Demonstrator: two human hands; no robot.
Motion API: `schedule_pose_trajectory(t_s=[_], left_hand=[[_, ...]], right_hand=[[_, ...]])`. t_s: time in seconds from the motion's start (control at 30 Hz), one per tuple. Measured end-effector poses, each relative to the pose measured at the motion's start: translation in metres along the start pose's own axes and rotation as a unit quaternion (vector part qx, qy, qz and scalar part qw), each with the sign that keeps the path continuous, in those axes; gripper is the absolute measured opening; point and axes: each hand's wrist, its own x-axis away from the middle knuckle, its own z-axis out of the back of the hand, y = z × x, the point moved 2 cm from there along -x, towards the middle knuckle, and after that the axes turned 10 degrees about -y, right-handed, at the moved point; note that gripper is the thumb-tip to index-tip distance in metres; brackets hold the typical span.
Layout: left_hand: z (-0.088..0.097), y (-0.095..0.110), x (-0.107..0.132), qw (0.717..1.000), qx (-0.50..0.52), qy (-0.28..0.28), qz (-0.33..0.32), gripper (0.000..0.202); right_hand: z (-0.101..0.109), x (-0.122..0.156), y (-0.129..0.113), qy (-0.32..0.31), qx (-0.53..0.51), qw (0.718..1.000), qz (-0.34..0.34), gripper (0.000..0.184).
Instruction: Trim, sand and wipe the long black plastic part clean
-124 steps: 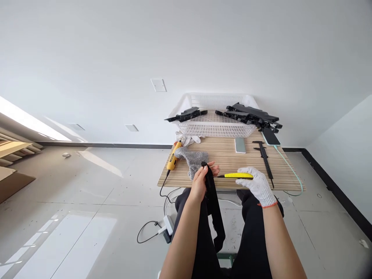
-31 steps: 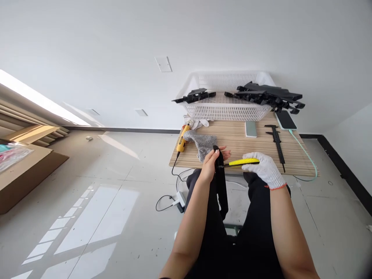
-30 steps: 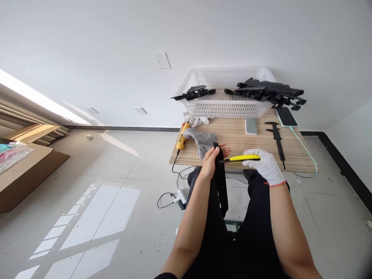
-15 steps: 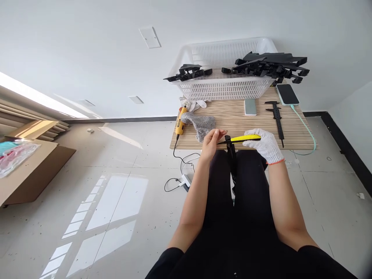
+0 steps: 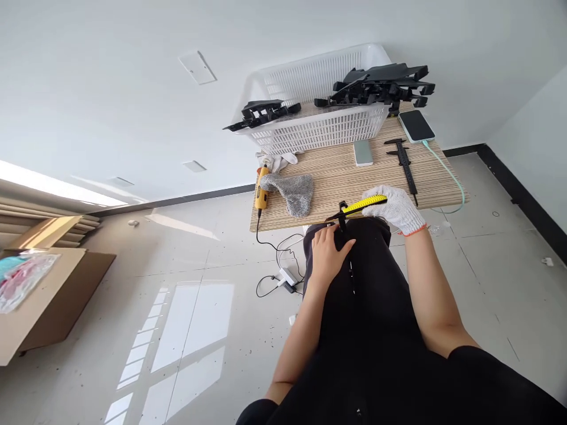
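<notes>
My right hand [image 5: 396, 206], in a white knit glove with an orange cuff, is closed around the yellow ribbed handle of a utility knife [image 5: 363, 204]. The front end of the knife points left and crosses the top of a black plastic part [image 5: 342, 220] at the table's near edge. My bare left hand [image 5: 328, 251] is lower down, over my lap, fingers and thumb on either side of that part, steadying it. The part's lower portion is hidden by the hand and blends into my dark trousers.
On the slatted table [image 5: 328, 186] lie a yellow corded rotary tool [image 5: 261, 192], a grey cloth [image 5: 296, 192], white gloves [image 5: 279, 160], a small grey-green box [image 5: 363, 153], black calipers [image 5: 404, 168] and a phone [image 5: 416, 126] on a cable. Behind, a white basket [image 5: 319, 131] bears black plastic parts [image 5: 381, 85].
My left hand has moved down from beside the front of the knife to the black part below. The knife has tilted, its front end lower. The view has turned slightly.
</notes>
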Motion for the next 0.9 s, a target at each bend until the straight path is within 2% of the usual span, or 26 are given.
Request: schedule_pose_trajectory(t_s=[0.07, 0.13, 0.17, 0.23, 0.3, 0.33, 0.4, 0.47, 0.5, 0.57, 0.63, 0.67, 0.73, 0.77, 0.8, 0.83, 0.9], left_hand=[[-0.009, 0.009, -0.003, 0.993, -0.119, -0.008, -0.01, 0.048], [-0.012, 0.014, -0.009, 0.984, -0.175, -0.023, -0.024, 0.04], [-0.012, 0.016, -0.012, 0.981, -0.187, -0.03, -0.029, 0.036], [-0.011, 0.017, -0.015, 0.98, -0.191, -0.036, -0.034, 0.032], [-0.01, 0.016, -0.015, 0.983, -0.173, -0.034, -0.04, 0.03], [-0.011, 0.015, -0.015, 0.987, -0.152, -0.03, -0.045, 0.029], [-0.012, 0.013, -0.012, 0.994, -0.09, -0.022, -0.056, 0.027], [-0.011, 0.011, -0.008, 0.998, -0.009, -0.013, -0.062, 0.025], [-0.009, 0.011, -0.006, 0.997, 0.039, -0.007, -0.061, 0.025], [0.002, 0.014, 0.0, 0.989, 0.143, 0.01, -0.046, 0.027], [0.023, 0.023, 0.005, 0.97, 0.236, 0.039, -0.028, 0.03], [0.037, 0.029, 0.006, 0.963, 0.259, 0.069, -0.029, 0.031], [0.072, 0.047, 0.002, 0.95, 0.277, 0.133, -0.061, 0.032], [0.091, 0.057, -0.002, 0.94, 0.285, 0.167, -0.083, 0.034], [0.107, 0.066, -0.009, 0.935, 0.29, 0.178, -0.097, 0.035], [0.121, 0.075, -0.016, 0.932, 0.296, 0.182, -0.102, 0.035], [0.14, 0.093, -0.028, 0.937, 0.29, 0.171, -0.092, 0.038]], right_hand=[[0.001, 0.001, 0.004, 0.0, -0.034, 0.999, 0.0, 0.039], [0.002, 0.004, 0.01, 0.033, -0.104, 0.994, 0.007, 0.042], [0.002, 0.004, 0.012, 0.071, -0.149, 0.986, 0.01, 0.044], [0.002, 0.004, 0.016, 0.192, -0.213, 0.958, 0.003, 0.05], [-0.002, 0.0, 0.012, 0.301, -0.148, 0.942, 0.013, 0.047], [-0.007, -0.004, 0.007, 0.311, -0.077, 0.947, 0.02, 0.044], [-0.019, -0.017, -0.003, 0.238, 0.056, 0.969, 0.018, 0.04], [-0.032, -0.025, -0.011, 0.151, 0.163, 0.975, 0.002, 0.04], [-0.037, -0.026, -0.014, 0.135, 0.2, 0.97, 0.003, 0.04], [-0.046, -0.018, -0.02, 0.147, 0.227, 0.962, 0.03, 0.037], [-0.055, -0.001, -0.025, 0.153, 0.177, 0.969, 0.08, 0.037], [-0.061, 0.009, -0.027, 0.122, 0.138, 0.976, 0.118, 0.039], [-0.075, 0.024, -0.033, 0.045, 0.074, 0.984, 0.157, 0.058], [-0.083, 0.029, -0.037, 0.006, 0.066, 0.986, 0.154, 0.068], [-0.09, 0.03, -0.04, -0.044, 0.065, 0.988, 0.134, 0.066], [-0.098, 0.027, -0.043, -0.103, 0.062, 0.988, 0.101, 0.055], [-0.108, 0.014, -0.049, -0.131, 0.059, 0.988, 0.056, 0.039]])
